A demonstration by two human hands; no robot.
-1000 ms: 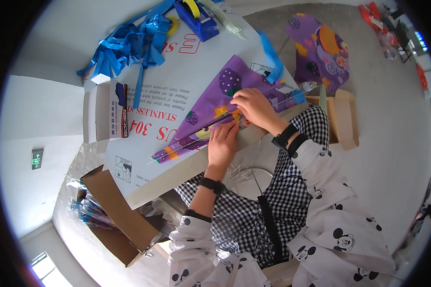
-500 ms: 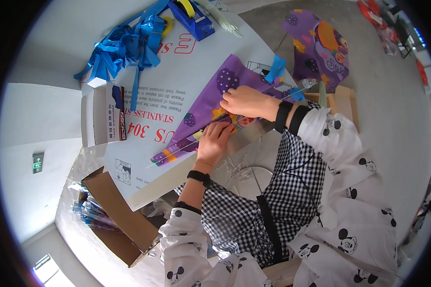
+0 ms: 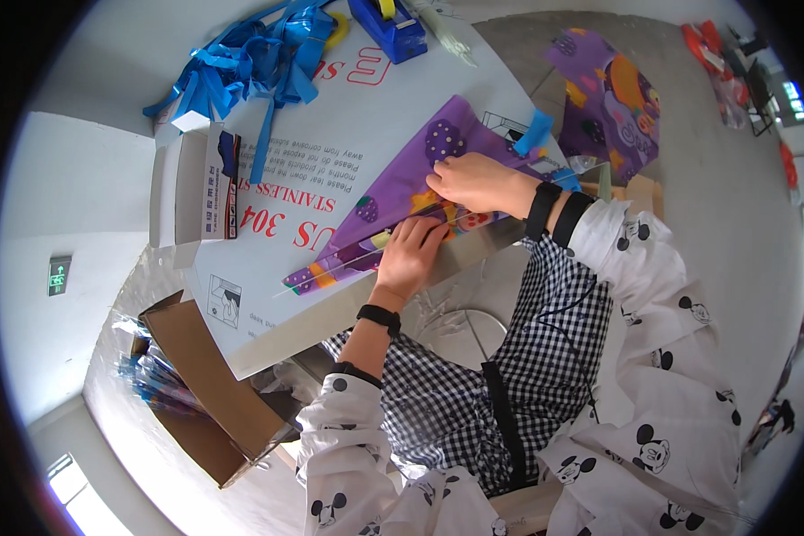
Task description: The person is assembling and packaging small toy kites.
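A purple printed kite sheet (image 3: 393, 179) lies folded to a long point on the table, with dotted and orange patterns. A thin white rod (image 3: 317, 279) runs along its near edge. Close to the table's edge, my left hand (image 3: 409, 257) is closed on that near edge, its fingers bent over the sheet. My right hand (image 3: 473, 182) has curled fingers gripping the sheet farther right; what lies under the fingertips is hidden. A blue strip (image 3: 533, 133) sticks up by the sheet's right end.
Blue ribbons (image 3: 255, 58) heap at the back left, near a blue tape dispenser (image 3: 391, 29) and white rods (image 3: 449, 37). A white carton (image 3: 192, 188) stands at the table's left. Below is a cardboard box (image 3: 214, 384). Another purple sheet (image 3: 612, 107) hangs beyond the table's right edge.
The whole view has shifted slightly, with the table's things appearing a little farther right. Both hands keep nearly the same places on the purple sheet.
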